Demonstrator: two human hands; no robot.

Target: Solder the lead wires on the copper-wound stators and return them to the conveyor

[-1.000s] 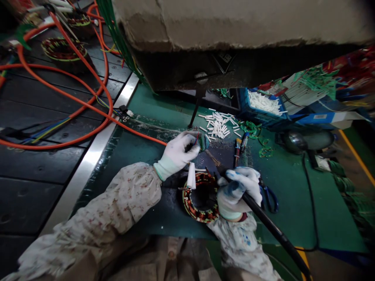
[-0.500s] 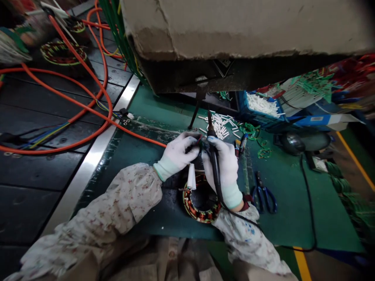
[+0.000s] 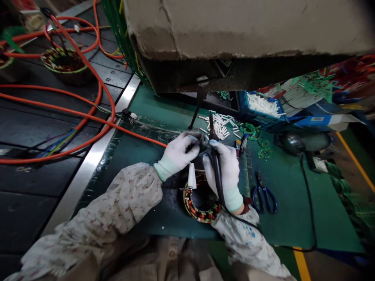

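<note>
- At far left, orange cables (image 3: 88, 113) loop over the dark floor panels, and a spare wound stator (image 3: 63, 62) sits among them, well apart from the hands.
- The left hand (image 3: 177, 154), in a white glove, has its fingers (image 3: 191, 146) pinched shut on a small bundle of lead wires (image 3: 200, 139) just above the stator.
- The stator (image 3: 200, 199), a ring of copper windings, lies flat on the green surface (image 3: 293, 203) directly below both hands, with a white sleeve (image 3: 191, 175) standing up from its near rim.
- The right hand (image 3: 224, 169) has its fingers curled closed around a soldering iron (image 3: 215, 156). The iron's long axis runs nearly straight away from the person, tip (image 3: 210, 117) pointing up and away, cord trailing back over the wrist.
- The lead wires lie just left of the iron's shaft, at the fingertips of the left hand; the two hands are almost touching, the right one carrying the tool across to the wires.
- Loose white tubes (image 3: 221, 125) are scattered just beyond the tip, and more fill a blue bin (image 3: 260, 107).
- Blue-handled scissors (image 3: 265, 195) lie on the surface to the right of the right wrist.
- No brand, label or writing is legible anywhere.
</note>
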